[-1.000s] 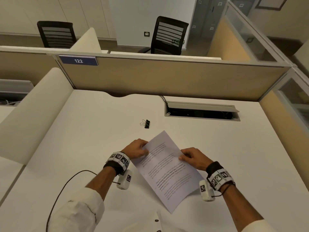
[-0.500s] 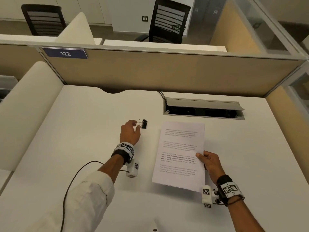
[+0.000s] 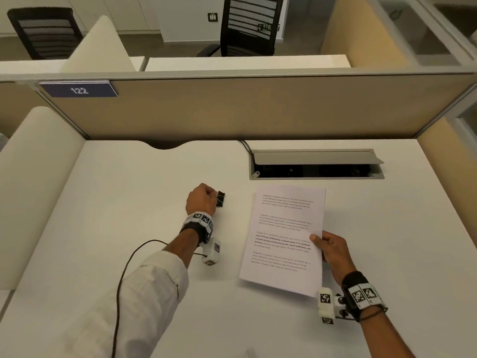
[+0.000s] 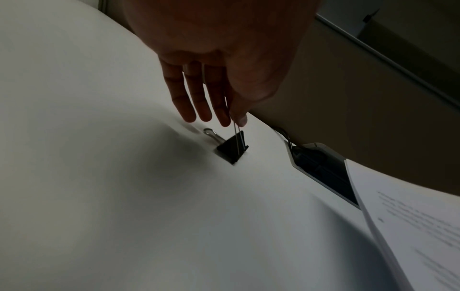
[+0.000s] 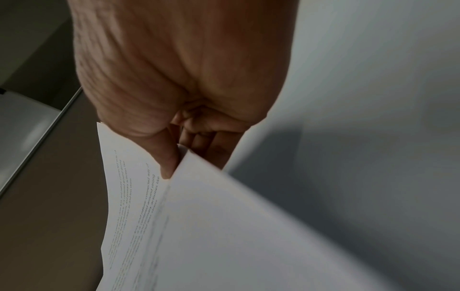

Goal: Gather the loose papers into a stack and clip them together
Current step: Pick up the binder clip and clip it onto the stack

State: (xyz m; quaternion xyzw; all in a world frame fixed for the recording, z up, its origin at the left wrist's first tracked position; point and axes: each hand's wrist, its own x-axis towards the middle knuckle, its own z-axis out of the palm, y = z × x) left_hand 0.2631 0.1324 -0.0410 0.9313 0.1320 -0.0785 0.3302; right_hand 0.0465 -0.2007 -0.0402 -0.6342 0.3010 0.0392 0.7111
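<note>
Papers [image 3: 282,239] form one squared stack of printed sheets, held just above the white desk [image 3: 129,202] toward its right half, the far short edge close to the open cable hatch [image 3: 316,165] at the rear edge. The stack runs lengthwise from front to rear; in the left wrist view its layered edge [image 4: 373,226] shows several sheets aligned.

Right hand [image 3: 333,250] grips the stack at the middle of its right long edge: thumb on the printed top face, fingers [image 5: 199,141] curled underneath, clamped on the paper.

Left hand [image 3: 201,201] is positioned left of the stack, well apart from it, near the centre of the desk. Thumb and forefinger pinch one wire handle of the binder clip [image 3: 220,198]; the remaining fingers [image 4: 184,100] extend straight, close together.

The black clip body [image 4: 232,147] rests on the desk surface; its second wire handle lies flat on the desk, pointing left
</note>
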